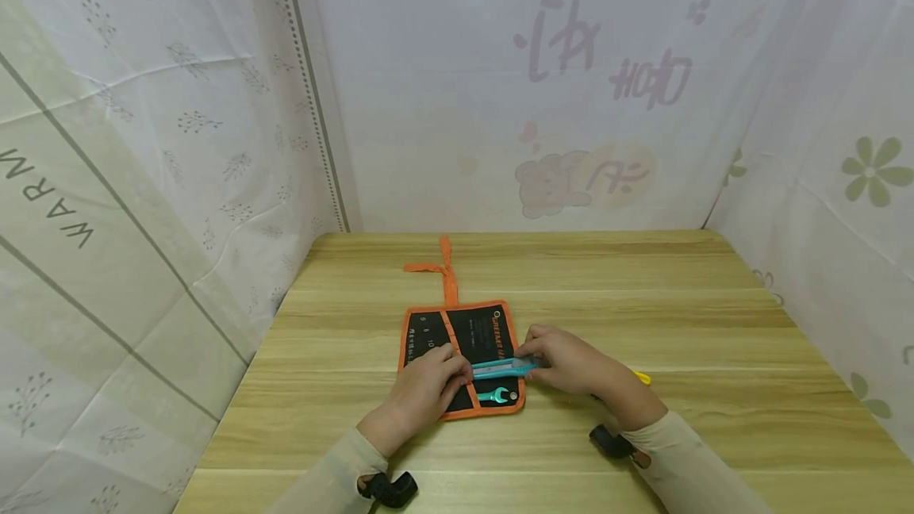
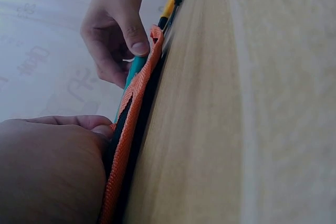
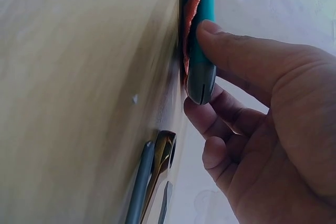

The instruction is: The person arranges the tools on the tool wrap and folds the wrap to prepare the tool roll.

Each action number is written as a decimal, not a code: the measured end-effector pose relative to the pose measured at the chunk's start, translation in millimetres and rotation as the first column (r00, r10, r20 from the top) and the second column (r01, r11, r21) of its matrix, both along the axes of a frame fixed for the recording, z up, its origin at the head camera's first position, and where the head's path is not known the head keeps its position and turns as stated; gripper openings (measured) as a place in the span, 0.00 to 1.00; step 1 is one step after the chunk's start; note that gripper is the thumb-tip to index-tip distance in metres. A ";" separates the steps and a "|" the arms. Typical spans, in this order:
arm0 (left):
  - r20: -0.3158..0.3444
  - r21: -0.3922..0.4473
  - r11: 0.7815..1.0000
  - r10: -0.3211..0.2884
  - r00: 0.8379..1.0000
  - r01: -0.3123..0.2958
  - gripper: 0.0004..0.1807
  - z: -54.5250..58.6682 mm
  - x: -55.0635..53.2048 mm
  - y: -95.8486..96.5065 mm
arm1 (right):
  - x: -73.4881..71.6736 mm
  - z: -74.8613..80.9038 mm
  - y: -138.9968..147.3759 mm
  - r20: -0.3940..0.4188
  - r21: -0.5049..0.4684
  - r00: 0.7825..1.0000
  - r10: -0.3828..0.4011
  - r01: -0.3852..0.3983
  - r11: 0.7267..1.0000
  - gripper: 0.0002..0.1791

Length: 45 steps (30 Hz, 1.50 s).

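A black tool pouch [image 1: 471, 331] with orange trim lies unfolded on the table, its orange tie straps [image 1: 448, 280] stretched out beyond it. My right hand [image 1: 567, 359] grips a teal utility knife [image 1: 496, 370] by its grey-tipped end, thumb on one side and fingers on the other. The knife's far end is at the pouch's pocket edge, by my left fingertips. With thumb and forefinger, my left hand [image 1: 428, 377] pinches the orange pocket edge [image 2: 137, 85]. A teal open-end wrench [image 1: 494, 396] sits in the pocket beside the knife.
Right of the pouch, a yellow handle [image 1: 643, 377] shows from behind my right forearm. In the right wrist view a metal wrench [image 3: 164, 153] and a dark rod-shaped tool [image 3: 140, 182] lie on the wooden table [image 1: 607, 276]. Printed curtains [image 1: 428, 101] stand around the table.
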State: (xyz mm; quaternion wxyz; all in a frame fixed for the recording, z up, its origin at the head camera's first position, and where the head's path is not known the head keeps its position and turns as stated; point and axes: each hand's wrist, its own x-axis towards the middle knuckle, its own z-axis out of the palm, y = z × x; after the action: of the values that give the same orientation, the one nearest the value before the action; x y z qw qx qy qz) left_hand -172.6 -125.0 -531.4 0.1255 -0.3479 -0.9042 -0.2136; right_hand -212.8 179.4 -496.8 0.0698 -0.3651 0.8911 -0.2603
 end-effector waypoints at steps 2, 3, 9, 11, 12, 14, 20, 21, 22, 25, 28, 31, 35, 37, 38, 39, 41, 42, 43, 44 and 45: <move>-0.004 0.002 1.000 -0.001 1.000 0.001 0.06 0.4 0.2 0.1 | -0.3 -0.2 -1.4 -0.006 0.013 1.000 -0.002 0.002 1.000 0.16; -0.006 0.002 1.000 -0.002 1.000 0.002 0.06 0.7 0.3 0.1 | -0.4 -0.4 -2.0 -0.009 0.015 1.000 -0.001 0.001 1.000 0.16; -0.017 -0.002 1.000 -0.001 1.000 0.001 0.06 1.3 0.3 0.3 | 0.4 1.2 -6.2 -0.010 0.026 1.000 0.006 -0.006 1.000 0.15; -0.020 -0.004 1.000 0.000 1.000 0.000 0.06 1.3 0.2 0.3 | 0.6 2.1 -8.0 -0.010 0.025 1.000 0.008 -0.008 1.000 0.15; -0.021 -0.005 1.000 0.000 1.000 0.000 0.06 1.4 0.2 0.4 | 0.6 2.3 -9.0 -0.010 0.028 1.000 0.008 -0.008 1.000 0.15; -0.023 -0.008 1.000 0.000 1.000 0.000 0.06 1.4 0.1 0.4 | 0.4 2.4 -11.0 -0.009 0.036 1.000 0.005 -0.005 0.999 0.15; -0.035 -0.015 1.000 0.000 0.999 0.000 0.05 1.3 0.0 0.4 | -0.9 1.1 -15.9 -0.034 0.046 0.999 0.023 -0.022 0.999 0.16; -0.039 -0.014 1.000 -0.001 0.999 0.001 0.05 1.1 0.0 0.5 | -1.2 0.8 -16.5 -0.035 0.046 0.999 0.027 -0.025 0.999 0.17; -0.042 -0.014 1.000 -0.003 0.999 0.003 0.05 0.9 -0.1 0.5 | -1.4 0.4 -17.1 -0.037 0.048 0.999 0.030 -0.028 0.998 0.17; -0.051 -0.017 1.000 -0.007 0.999 0.006 0.05 0.1 -0.5 0.7 | -1.8 0.1 -19.0 -0.028 0.057 0.999 0.031 -0.030 0.998 0.17; -0.055 -0.020 1.000 -0.008 0.998 0.007 0.05 -0.2 -0.9 0.8 | -2.0 0.3 -21.1 -0.028 0.070 0.999 0.036 -0.034 0.997 0.17; -0.055 -0.022 1.000 -0.010 0.998 0.009 0.05 -0.2 -0.9 0.8 | -2.1 0.2 -23.6 -0.033 0.078 0.999 0.042 -0.039 0.996 0.17; -0.055 -0.022 1.000 -0.014 0.998 0.012 0.05 -0.4 -0.8 0.8 | -1.8 -0.3 -27.4 -0.048 0.076 0.997 0.055 -0.051 0.996 0.17; -0.056 -0.024 1.000 -0.013 0.998 0.012 0.05 -0.3 -1.1 0.9 | -1.5 -0.3 -29.2 -0.058 0.077 0.996 0.062 -0.058 0.995 0.16; -0.057 -0.025 1.000 -0.014 0.998 0.012 0.05 -0.3 -1.2 0.9 | -1.4 -0.4 -30.0 -0.062 0.076 0.996 0.065 -0.061 0.995 0.16; -0.058 -0.025 1.000 -0.013 0.998 0.012 0.05 -0.3 -1.3 1.0 | -1.4 -0.6 -30.7 -0.067 0.078 0.995 0.067 -0.062 0.995 0.16; -0.059 -0.027 1.000 -0.014 0.998 0.013 0.05 -0.1 -1.5 1.1 | -1.5 -1.4 -32.3 -0.075 0.084 0.995 0.071 -0.065 0.994 0.15; -0.060 -0.028 1.000 -0.015 0.998 0.013 0.05 0.1 -1.6 1.1 | -1.8 -1.8 -33.1 -0.079 0.083 0.994 0.074 -0.068 0.994 0.15; -0.061 -0.029 0.999 -0.016 0.998 0.014 0.05 0.2 -1.6 1.1 | -1.8 -1.9 -33.9 -0.082 0.083 0.994 0.077 -0.070 0.994 0.15; -0.061 -0.030 0.999 -0.016 0.998 0.014 0.05 0.4 -1.5 1.1 | -2.0 -2.2 -34.6 -0.085 0.082 0.993 0.078 -0.071 0.994 0.15; -0.061 -0.031 0.999 -0.015 0.998 0.014 0.04 0.7 -1.5 1.1 | -2.1 -2.4 -35.2 -0.088 0.084 0.993 0.079 -0.072 0.994 0.15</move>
State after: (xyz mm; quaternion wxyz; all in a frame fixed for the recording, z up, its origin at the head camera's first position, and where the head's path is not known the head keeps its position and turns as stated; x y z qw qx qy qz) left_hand -174.1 -123.9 -530.7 0.1463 -0.3627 -0.9005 -0.1899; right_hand -214.9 144.1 -499.2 0.0536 -0.4070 0.8886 -0.2044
